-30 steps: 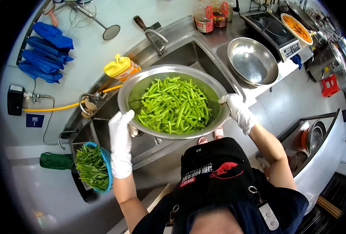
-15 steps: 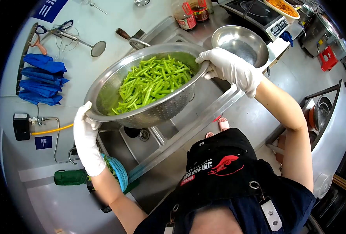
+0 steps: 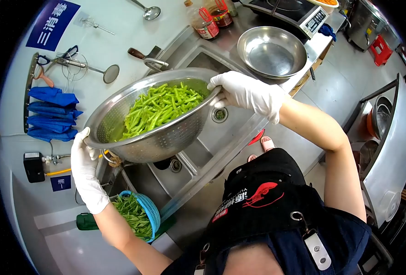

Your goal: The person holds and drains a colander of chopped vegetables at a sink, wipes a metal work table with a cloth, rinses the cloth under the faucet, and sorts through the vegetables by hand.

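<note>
A large perforated steel colander [image 3: 166,140] hangs tilted above the sink, with cut green vegetable stems [image 3: 162,110] heaped in it. My left hand [image 3: 87,172], in a white glove, is closed on the left end of its rim. On the opposite end of the rim, my gloved right hand [image 3: 249,94] grips with the thumb over the edge and the fingers partly hidden below. Under the colander lies the steel double sink [image 3: 207,156], whose basins are partly covered from view.
Beside the sink stands a wide steel pan [image 3: 272,54], near an induction cooker [image 3: 288,13] and sauce bottles [image 3: 205,23]. A blue basket [image 3: 150,213] of green leaves sits below my left forearm. Utensils and blue cloths [image 3: 52,112] hang on the wall.
Both hands have carried the colander left and slightly down in the view, still gripping its rim. The camera view has shifted, and more of the blue basket with leaves shows.
</note>
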`<state>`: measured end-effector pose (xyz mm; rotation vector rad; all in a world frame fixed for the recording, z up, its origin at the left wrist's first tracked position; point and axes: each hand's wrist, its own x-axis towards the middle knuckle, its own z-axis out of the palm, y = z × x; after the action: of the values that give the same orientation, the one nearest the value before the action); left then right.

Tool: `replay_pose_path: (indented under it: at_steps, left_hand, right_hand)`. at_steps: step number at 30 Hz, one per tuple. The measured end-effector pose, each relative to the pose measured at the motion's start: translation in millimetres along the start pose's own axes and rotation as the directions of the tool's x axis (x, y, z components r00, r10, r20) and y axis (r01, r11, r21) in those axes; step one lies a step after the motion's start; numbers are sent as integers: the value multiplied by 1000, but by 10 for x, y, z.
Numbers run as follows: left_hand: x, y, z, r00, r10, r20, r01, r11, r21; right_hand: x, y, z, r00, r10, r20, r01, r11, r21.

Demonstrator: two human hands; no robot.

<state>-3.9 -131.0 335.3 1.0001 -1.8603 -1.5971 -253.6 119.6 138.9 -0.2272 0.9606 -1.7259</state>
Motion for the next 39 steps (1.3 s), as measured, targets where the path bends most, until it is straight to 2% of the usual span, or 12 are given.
replay_pose_path:
  at_steps: [6, 11, 19, 27, 39]
  left_hand:
    - [-45, 106, 66, 999, 20, -27, -18, 997, 70]
    - [-21, 174, 72, 999, 30, 38, -33, 997, 76]
    - [52, 204, 33, 996, 14, 89, -23, 995, 94]
    - [117, 212, 67, 999, 10, 32, -13, 995, 98]
    - [219, 199, 50, 999, -8, 36, 4, 992, 126]
  right_hand:
    - [-43, 34, 52, 999, -23, -27, 24, 999, 33]
    - [-33, 105, 18, 999, -51, 10, 50, 996, 73]
    - [-58, 131, 40, 997, -80, -20, 82, 992, 96]
    - [-46, 151, 44, 995, -99, -17, 100, 991, 93]
    - [78, 188, 79, 998, -17, -62, 26, 989, 149]
